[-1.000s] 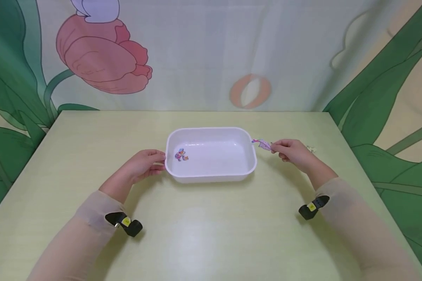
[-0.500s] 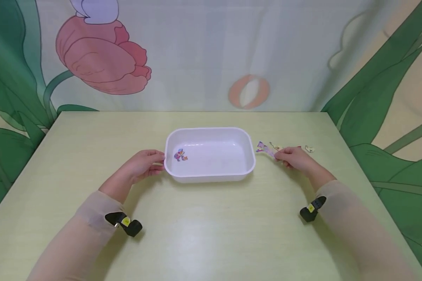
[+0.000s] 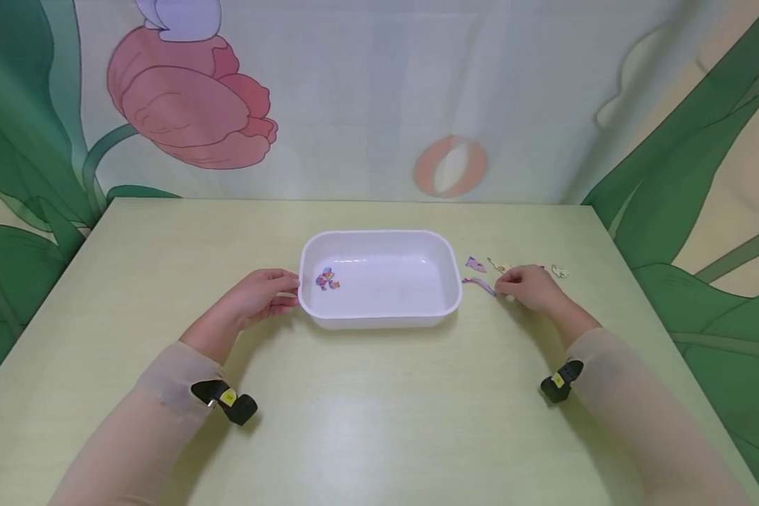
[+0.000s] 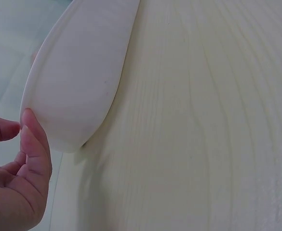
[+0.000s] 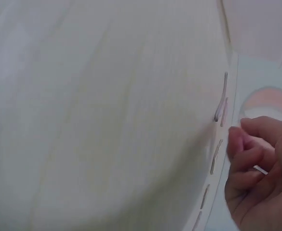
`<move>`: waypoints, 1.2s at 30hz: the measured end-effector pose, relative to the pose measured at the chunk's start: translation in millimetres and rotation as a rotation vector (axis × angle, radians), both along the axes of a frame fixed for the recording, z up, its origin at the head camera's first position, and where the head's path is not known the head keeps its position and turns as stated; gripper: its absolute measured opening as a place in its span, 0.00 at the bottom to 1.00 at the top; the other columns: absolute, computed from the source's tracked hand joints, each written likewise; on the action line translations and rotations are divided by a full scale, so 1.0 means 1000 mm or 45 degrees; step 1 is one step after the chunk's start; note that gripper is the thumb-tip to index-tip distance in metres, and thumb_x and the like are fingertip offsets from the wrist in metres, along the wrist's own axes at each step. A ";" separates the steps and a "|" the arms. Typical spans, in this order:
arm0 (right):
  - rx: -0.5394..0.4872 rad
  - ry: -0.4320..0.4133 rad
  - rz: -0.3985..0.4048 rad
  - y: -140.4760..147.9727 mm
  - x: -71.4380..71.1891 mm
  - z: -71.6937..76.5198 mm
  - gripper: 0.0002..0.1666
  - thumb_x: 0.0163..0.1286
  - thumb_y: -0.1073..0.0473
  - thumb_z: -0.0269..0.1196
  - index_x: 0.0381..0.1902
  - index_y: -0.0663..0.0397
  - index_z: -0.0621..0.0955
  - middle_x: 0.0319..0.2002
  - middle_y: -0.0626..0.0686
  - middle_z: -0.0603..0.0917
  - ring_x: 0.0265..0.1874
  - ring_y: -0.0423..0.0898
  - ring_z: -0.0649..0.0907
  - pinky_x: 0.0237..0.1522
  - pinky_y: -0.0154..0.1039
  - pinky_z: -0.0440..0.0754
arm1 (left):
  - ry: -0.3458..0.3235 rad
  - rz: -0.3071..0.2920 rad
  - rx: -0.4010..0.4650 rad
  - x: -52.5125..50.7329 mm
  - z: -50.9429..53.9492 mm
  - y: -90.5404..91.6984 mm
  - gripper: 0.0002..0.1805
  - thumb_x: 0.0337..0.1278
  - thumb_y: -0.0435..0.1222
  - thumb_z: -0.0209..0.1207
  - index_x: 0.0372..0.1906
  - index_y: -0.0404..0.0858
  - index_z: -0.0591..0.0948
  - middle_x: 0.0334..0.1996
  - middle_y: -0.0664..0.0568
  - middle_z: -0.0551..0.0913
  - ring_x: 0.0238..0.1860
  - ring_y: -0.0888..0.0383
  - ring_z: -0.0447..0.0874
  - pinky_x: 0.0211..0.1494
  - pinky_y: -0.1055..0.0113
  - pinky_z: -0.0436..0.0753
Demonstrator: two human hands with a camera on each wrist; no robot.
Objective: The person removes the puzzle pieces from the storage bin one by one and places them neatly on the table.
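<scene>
A white rectangular tray point(image 3: 379, 320) stands mid-table, with a small cluster of colourful flat pieces point(image 3: 327, 279) inside at its left. My left hand point(image 3: 264, 299) is at the tray's left end; in the left wrist view its thumb and a finger pinch the rim. Right of the tray, my right hand point(image 3: 528, 287) is just beside the end of a thin curved purple strip point(image 3: 478, 284). In the right wrist view the strip point(image 5: 221, 98) appears apart from the loosely curled fingers. Behind the strip lies a flat purple patterned piece point(image 3: 476, 265).
A yellowish piece point(image 3: 498, 265) lies behind the right hand, partly covered by it. Further right is a pale outlined piece point(image 3: 559, 271); a bit of pink shows between. A printed curtain point(image 3: 341, 105) hangs behind the table's back edge.
My right hand has drawn away from the tray to the right and down, bringing the purple strip to the table and parting from it. The left hand has stayed at the tray.
</scene>
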State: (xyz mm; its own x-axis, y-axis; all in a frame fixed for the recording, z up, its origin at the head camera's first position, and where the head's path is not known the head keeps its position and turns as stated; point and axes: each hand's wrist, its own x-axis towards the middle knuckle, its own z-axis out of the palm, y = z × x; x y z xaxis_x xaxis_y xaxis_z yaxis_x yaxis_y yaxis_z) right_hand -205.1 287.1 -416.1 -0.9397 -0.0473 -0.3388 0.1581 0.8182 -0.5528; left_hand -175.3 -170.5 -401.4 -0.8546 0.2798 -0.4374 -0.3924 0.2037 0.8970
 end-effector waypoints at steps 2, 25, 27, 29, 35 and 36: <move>-0.020 0.058 0.023 -0.003 0.002 0.004 0.18 0.69 0.53 0.57 0.50 0.60 0.78 0.46 0.59 0.77 0.42 0.53 0.72 0.42 0.42 0.72 | -0.004 -0.002 -0.003 0.000 -0.001 0.001 0.22 0.68 0.37 0.49 0.58 0.24 0.67 0.46 0.40 0.76 0.41 0.53 0.79 0.45 0.68 0.80; -0.434 0.477 0.512 -0.155 -0.012 0.030 0.13 0.66 0.60 0.60 0.46 0.59 0.82 0.37 0.52 0.81 0.28 0.45 0.76 0.29 0.36 0.74 | -0.017 0.031 -0.005 0.001 0.000 0.001 0.21 0.67 0.37 0.50 0.56 0.24 0.67 0.40 0.44 0.78 0.37 0.57 0.80 0.38 0.72 0.80; -0.440 0.461 0.541 -0.171 -0.014 0.028 0.13 0.65 0.59 0.61 0.46 0.58 0.82 0.37 0.51 0.81 0.28 0.44 0.76 0.29 0.35 0.74 | -0.013 0.033 -0.016 0.001 -0.001 0.001 0.21 0.67 0.37 0.50 0.56 0.25 0.67 0.41 0.43 0.78 0.38 0.56 0.80 0.39 0.71 0.80; -0.444 0.434 0.564 -0.185 -0.015 0.026 0.13 0.65 0.59 0.61 0.46 0.58 0.82 0.37 0.50 0.81 0.29 0.44 0.76 0.30 0.34 0.74 | -0.009 0.036 -0.030 0.001 -0.001 0.002 0.21 0.67 0.37 0.50 0.56 0.25 0.68 0.42 0.42 0.77 0.38 0.55 0.80 0.39 0.71 0.80; -0.495 0.359 0.565 -0.217 -0.023 0.016 0.13 0.65 0.58 0.62 0.46 0.57 0.82 0.37 0.50 0.82 0.31 0.44 0.76 0.33 0.33 0.73 | 0.003 0.029 -0.046 0.001 0.001 0.003 0.22 0.67 0.37 0.49 0.57 0.24 0.67 0.45 0.39 0.76 0.38 0.56 0.80 0.39 0.71 0.80; -0.497 0.340 0.550 -0.220 -0.025 0.013 0.13 0.65 0.58 0.62 0.46 0.57 0.82 0.38 0.50 0.82 0.31 0.44 0.76 0.34 0.33 0.73 | 0.002 0.030 -0.045 0.001 0.002 0.003 0.22 0.67 0.37 0.49 0.58 0.24 0.66 0.45 0.39 0.76 0.38 0.56 0.80 0.39 0.71 0.80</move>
